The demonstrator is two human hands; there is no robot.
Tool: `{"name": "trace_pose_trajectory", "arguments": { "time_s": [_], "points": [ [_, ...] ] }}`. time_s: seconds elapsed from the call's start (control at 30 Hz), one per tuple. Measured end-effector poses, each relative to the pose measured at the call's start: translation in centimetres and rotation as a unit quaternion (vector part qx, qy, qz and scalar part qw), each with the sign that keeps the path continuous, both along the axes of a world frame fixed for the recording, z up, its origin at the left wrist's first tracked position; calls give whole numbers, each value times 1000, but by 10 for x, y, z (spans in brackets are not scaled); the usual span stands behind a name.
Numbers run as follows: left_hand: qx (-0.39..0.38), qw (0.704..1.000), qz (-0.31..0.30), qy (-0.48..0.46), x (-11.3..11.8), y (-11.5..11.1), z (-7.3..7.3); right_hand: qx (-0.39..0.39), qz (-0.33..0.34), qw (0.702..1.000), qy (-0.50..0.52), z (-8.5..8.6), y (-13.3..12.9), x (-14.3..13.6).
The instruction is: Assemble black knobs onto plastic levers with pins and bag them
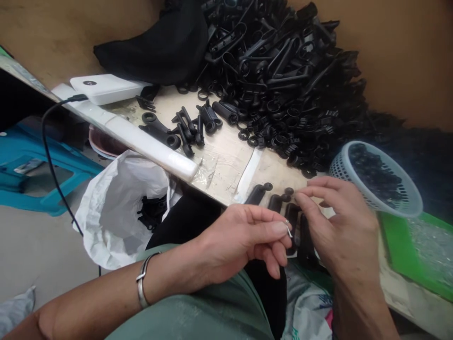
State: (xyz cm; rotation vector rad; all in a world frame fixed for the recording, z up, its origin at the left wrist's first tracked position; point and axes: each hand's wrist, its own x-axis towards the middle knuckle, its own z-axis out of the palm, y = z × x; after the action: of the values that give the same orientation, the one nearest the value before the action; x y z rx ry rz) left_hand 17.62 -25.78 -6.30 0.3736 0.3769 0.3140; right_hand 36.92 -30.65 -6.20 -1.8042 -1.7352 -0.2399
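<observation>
My left hand (247,241) is closed in a pinch, with a small silver metal pin (289,231) between thumb and forefinger. Its other fingers curl loosely below. Across from it, my right hand (339,222) has thumb and forefinger tips brought together beside a small black round knob (289,191); whether anything is between them I cannot make out. Under and between the hands, several long black plastic parts (275,203) lie in a row at the table's near edge, each with a round end pointing away from me. My right hand and left fingertips partly cover the nearest ones.
A big heap of black plastic parts (276,71) fills the table's back. At right stand a basket (410,203) of small dark pieces and a green tray (392,236) with clear bits. A white power bank (109,89) lies left; a white sack (102,212) stands below the edge.
</observation>
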Motion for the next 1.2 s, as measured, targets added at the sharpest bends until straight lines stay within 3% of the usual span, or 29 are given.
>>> {"name": "trace_pose_trajectory", "arguments": {
  "time_s": [0.57,0.8,0.9,1.2],
  "points": [
    [7,1000,26,4,-6,3,-5,32,36,996,-82,-8,1,-4],
    [22,999,34,17,-8,1,-5,-2,45,995,-89,5,-3,3],
    [24,999,41,21,-10,4,-3,-26,83,989,-119,10,-5,6],
    [24,998,55,15,-13,10,-4,-102,97,971,-194,8,3,3]
  ]
}}
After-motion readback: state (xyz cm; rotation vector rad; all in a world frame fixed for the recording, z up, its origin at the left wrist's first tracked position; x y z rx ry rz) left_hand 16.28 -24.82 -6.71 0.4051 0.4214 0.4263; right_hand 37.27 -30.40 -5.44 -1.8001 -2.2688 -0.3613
